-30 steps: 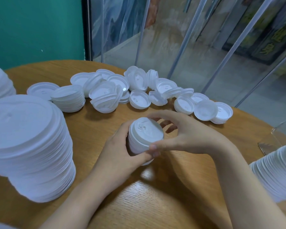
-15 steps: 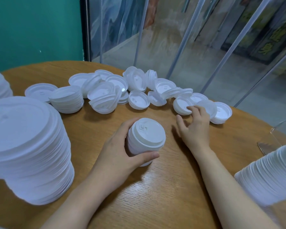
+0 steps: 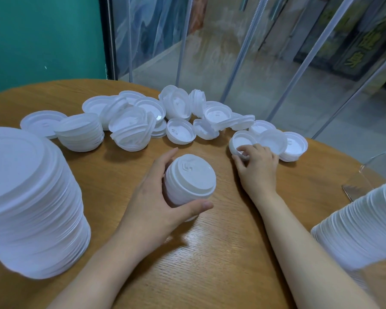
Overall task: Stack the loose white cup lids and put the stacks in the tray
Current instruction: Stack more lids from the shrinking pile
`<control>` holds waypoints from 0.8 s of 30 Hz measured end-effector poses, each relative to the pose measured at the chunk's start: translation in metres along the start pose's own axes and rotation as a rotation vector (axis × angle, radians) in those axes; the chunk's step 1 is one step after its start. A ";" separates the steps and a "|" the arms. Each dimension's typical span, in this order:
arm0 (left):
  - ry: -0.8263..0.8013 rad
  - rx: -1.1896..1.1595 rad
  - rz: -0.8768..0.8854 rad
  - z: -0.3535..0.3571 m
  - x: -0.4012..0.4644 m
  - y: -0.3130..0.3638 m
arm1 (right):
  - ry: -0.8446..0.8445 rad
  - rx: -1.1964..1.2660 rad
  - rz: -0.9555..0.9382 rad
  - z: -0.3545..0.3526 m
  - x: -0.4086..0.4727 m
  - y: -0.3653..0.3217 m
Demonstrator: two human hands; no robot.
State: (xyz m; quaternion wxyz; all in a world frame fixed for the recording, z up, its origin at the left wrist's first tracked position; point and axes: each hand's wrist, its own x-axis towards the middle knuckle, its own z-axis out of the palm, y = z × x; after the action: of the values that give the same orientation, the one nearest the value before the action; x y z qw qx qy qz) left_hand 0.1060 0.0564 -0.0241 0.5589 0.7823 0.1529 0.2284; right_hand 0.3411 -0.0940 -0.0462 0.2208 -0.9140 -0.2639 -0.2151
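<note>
across the lower two thirds of the frame spreads a round wooden table [image 3: 210, 264], with a teal wall [image 3: 42, 36] in the upper left and clear plastic strip curtains [image 3: 254, 52] filling the upper right. at the left edge stands a tall stack of white lids [image 3: 29, 201], blurred from closeness, and at the lower right edge another long stack [image 3: 363, 228] lies tilted beside a clear tray [image 3: 379, 163], of which only a corner shows at the right edge. along the far side of the table, from upper left to centre right, the loose white cup lids [image 3: 178, 132] lie scattered, some face up, some upturned, some nested in a short stack [image 3: 80, 132]. at the centre of the frame the left hand [image 3: 156, 197] grips a small stack of lids [image 3: 189, 181], thumb and fingers curled round its sides. right of centre the right hand [image 3: 257, 166] reaches to an upturned lid [image 3: 241, 142], fingertips pinching its near rim, just beside two more lids at the row's right end.
</note>
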 end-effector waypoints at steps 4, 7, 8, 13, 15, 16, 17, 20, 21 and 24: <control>0.004 0.003 0.026 0.001 0.002 0.001 | 0.022 -0.010 -0.029 0.002 -0.001 0.001; -0.004 0.002 0.038 0.001 0.001 0.001 | 0.038 -0.018 -0.050 0.002 -0.002 0.000; -0.006 0.001 0.040 0.000 0.000 0.002 | 0.039 -0.009 -0.057 0.001 -0.002 -0.001; -0.009 -0.014 0.041 -0.002 -0.002 0.005 | 0.031 0.053 -0.088 -0.001 -0.003 -0.001; -0.014 -0.016 0.039 -0.003 -0.002 0.004 | 0.031 0.097 -0.095 -0.002 -0.004 -0.001; -0.018 -0.016 0.038 -0.003 -0.003 0.004 | 0.031 0.119 -0.099 -0.003 -0.004 -0.002; -0.020 -0.017 0.038 -0.003 -0.003 0.004 | 0.031 0.143 -0.102 -0.004 -0.005 -0.003; -0.023 -0.023 0.037 -0.003 -0.003 0.004 | 0.041 0.274 -0.088 -0.007 -0.005 -0.006; -0.024 -0.026 0.038 -0.003 -0.003 0.004 | 0.050 0.320 -0.089 -0.008 -0.006 -0.008; -0.023 -0.034 0.043 -0.003 -0.003 0.005 | 0.008 0.507 -0.053 -0.016 -0.010 -0.016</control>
State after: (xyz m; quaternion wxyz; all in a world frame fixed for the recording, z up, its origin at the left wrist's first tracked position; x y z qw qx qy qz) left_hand 0.1017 0.0558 -0.0193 0.5689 0.7784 0.1256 0.2339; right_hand 0.3198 -0.0941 -0.0335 0.4381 -0.8213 -0.3326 -0.1516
